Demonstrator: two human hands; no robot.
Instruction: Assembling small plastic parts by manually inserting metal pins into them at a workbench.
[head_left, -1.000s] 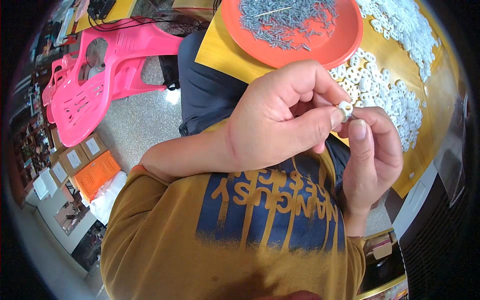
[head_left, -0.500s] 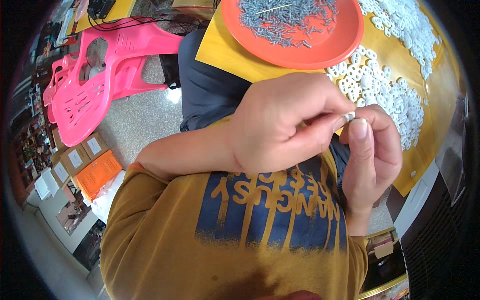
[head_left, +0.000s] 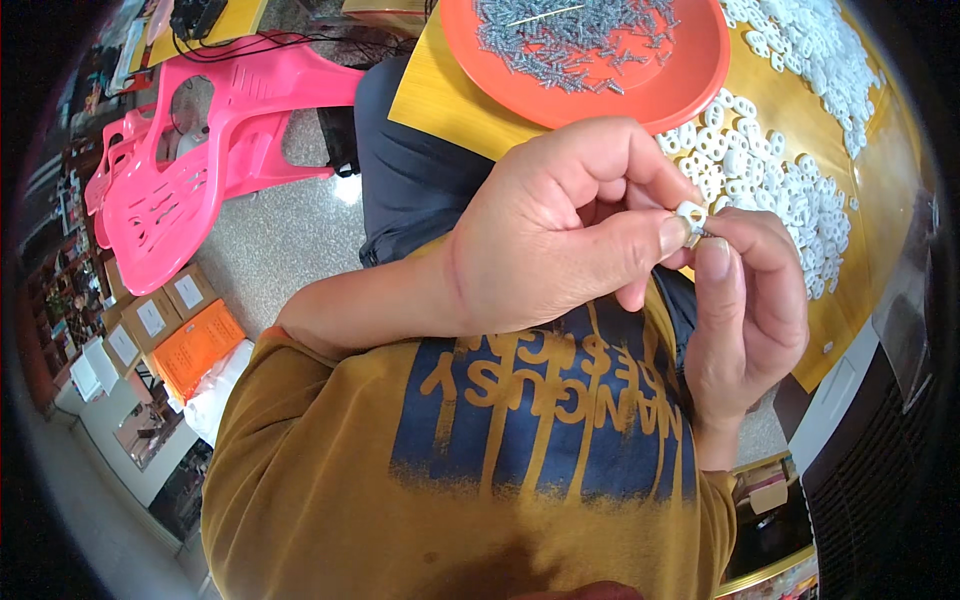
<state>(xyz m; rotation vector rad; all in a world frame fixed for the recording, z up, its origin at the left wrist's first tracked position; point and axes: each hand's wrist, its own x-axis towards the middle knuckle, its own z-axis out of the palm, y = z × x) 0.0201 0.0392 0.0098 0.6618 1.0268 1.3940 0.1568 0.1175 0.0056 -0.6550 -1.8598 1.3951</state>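
Observation:
Between the thumb and forefinger of my left hand [head_left: 560,235] is a small white plastic piece with a hole [head_left: 691,212]. My right hand [head_left: 745,300] pinches a small grey screw [head_left: 705,233], whose end meets the underside of the white piece. Fingertips hide most of the screw. Both hands are held close together in front of my chest. Beyond them, a round red plate [head_left: 690,85] carries a heap of grey screws [head_left: 550,50] with a thin pale stick on top. Many white two-holed plastic pieces [head_left: 745,165] lie loose to the right of the plate.
Plate and pieces rest on a yellow tabletop [head_left: 450,105]. Another pile of white pieces [head_left: 815,65] spreads at the far right. To the left, a pink plastic chair [head_left: 165,220] stands on the speckled floor, with cardboard boxes [head_left: 150,318] and an orange package [head_left: 195,345] nearer me.
My left hand has rolled and its fingers have shifted, so the white piece's hole now faces up into view. The grey screw now shows at my right fingertips, which have barely moved.

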